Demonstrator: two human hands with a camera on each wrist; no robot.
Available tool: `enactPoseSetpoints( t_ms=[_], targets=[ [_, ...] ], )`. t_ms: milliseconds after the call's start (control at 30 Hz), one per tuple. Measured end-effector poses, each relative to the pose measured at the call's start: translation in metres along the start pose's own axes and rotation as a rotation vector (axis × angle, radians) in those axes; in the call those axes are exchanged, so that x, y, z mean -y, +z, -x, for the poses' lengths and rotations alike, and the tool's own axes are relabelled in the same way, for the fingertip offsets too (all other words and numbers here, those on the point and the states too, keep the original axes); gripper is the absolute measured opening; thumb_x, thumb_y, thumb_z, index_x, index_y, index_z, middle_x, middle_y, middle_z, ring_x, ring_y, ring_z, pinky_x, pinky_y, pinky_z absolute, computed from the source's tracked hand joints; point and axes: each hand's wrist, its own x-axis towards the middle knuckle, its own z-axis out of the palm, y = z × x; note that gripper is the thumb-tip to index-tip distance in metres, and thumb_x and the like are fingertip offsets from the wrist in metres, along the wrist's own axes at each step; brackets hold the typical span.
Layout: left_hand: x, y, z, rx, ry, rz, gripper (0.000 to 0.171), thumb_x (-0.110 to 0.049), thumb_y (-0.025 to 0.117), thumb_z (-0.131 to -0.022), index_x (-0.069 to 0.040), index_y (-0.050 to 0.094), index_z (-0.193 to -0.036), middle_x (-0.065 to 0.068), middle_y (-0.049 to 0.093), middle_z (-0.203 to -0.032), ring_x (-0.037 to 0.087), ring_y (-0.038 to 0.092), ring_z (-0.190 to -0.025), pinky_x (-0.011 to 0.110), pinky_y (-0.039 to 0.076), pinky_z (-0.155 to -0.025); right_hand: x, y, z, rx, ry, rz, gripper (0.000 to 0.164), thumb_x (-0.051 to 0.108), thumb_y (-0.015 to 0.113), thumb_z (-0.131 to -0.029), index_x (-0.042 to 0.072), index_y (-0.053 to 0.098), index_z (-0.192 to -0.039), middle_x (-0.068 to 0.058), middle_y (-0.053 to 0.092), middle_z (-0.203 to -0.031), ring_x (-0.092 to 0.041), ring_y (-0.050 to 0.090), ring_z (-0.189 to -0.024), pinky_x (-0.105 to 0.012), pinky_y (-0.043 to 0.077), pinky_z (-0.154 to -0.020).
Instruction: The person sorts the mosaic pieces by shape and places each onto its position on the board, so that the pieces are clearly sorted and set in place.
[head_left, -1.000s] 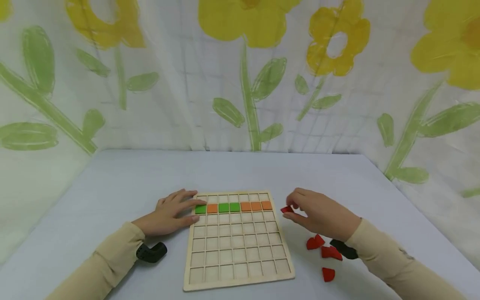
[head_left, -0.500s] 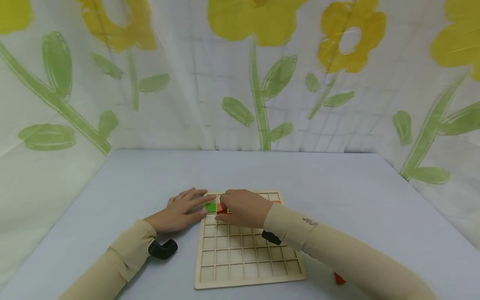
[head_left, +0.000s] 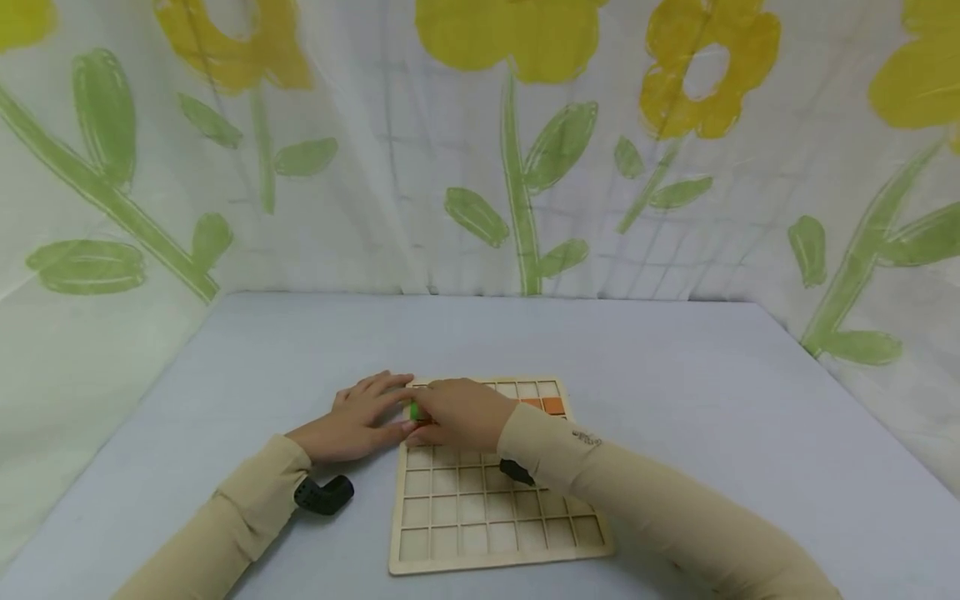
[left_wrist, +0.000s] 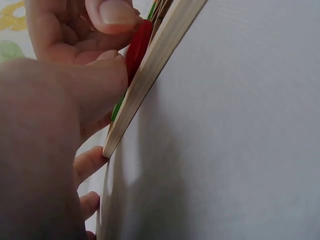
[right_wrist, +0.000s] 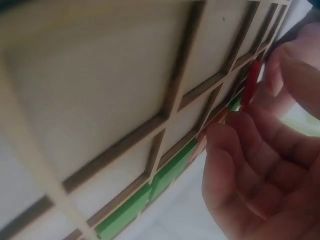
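In the head view, we see the right hand [head_left: 461, 414] over the far left part of the grid board [head_left: 502, 560], and the left hand [head_left: 358, 423] just beside it at the board's left edge, with its fingers extended and loosely spread. The right hand hides the red piece here.

In the left wrist view, the red piece [left_wrist: 139, 52] is at the tip of the right thumb, just inside the wooden rim. Its long side slants somewhat like the rim, but steeper. The left thumb is close to it; we cannot tell if they touch.

In the right wrist view, we judge that the right thumb and finger hold the piece in a narrow pinch. It lies beyond the green tiles [right_wrist: 172, 167]. Whether it touches the board, we cannot tell.
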Motion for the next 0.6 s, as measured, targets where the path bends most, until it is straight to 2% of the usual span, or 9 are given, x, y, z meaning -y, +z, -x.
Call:
enactPoseSetpoints(
  t_ms=[167,300,467,533,600],
  targets=[
    [0.000,0.000,0.000,-0.012,0.025,-0.040,0.050,-0.052,0.049,-0.096,-0.029,0.045,-0.141,0.004,0.026,-0.156,0.040,0.010,-0.144,0.064,0.013,-0.102,-0.009,-0.010,0.011,-0.044,0.053,-0.059,0.032,0.048,0.053,-0.095,0.017,0.059,-0.100,0.008,0.059,-0.084,-0.005,0.054,-0.070,-0.022,0.045,-0.064],
    [-0.001,-0.001,-0.001,-0.032,0.026,-0.063,0.050,-0.049,0.051,-0.096,-0.027,0.047,-0.140,0.005,0.029,-0.154,0.041,0.013,-0.143,0.064,0.016,-0.100,-0.017,-0.018,0.021,-0.073,-0.008,-0.022,0.023,0.034,0.057,-0.097,0.016,0.065,-0.110,0.006,0.063,-0.091,-0.006,0.057,-0.073,-0.023,0.048,-0.068],
    [-0.001,-0.002,0.000,-0.035,0.024,-0.056,0.050,-0.048,0.052,-0.096,-0.025,0.048,-0.140,0.006,0.029,-0.155,0.041,0.013,-0.143,0.064,0.016,-0.100,-0.017,-0.016,0.029,0.056,-0.120,0.088,0.032,0.029,0.056,-0.098,0.023,0.061,-0.129,0.005,0.063,-0.095,-0.006,0.057,-0.073,-0.023,0.048,-0.072],
    [-0.002,-0.001,-0.001,-0.032,0.027,-0.052,0.050,-0.048,0.052,-0.096,-0.025,0.047,-0.140,0.007,0.028,-0.155,0.041,0.013,-0.143,0.063,0.016,-0.100,-0.015,-0.012,0.033,0.109,-0.131,0.107,0.037,0.032,0.054,-0.099,0.024,0.056,-0.135,0.005,0.061,-0.094,-0.005,0.055,-0.069,-0.022,0.047,-0.068],
    [-0.003,-0.001,0.000,-0.030,0.031,-0.049,0.050,-0.048,0.052,-0.096,-0.025,0.047,-0.141,0.007,0.028,-0.155,0.041,0.013,-0.143,0.063,0.016,-0.100,-0.012,-0.008,0.036,0.122,-0.129,0.130,0.041,0.034,0.053,-0.099,0.025,0.052,-0.138,0.005,0.060,-0.093,-0.004,0.052,-0.066,-0.022,0.046,-0.065]
  ],
)
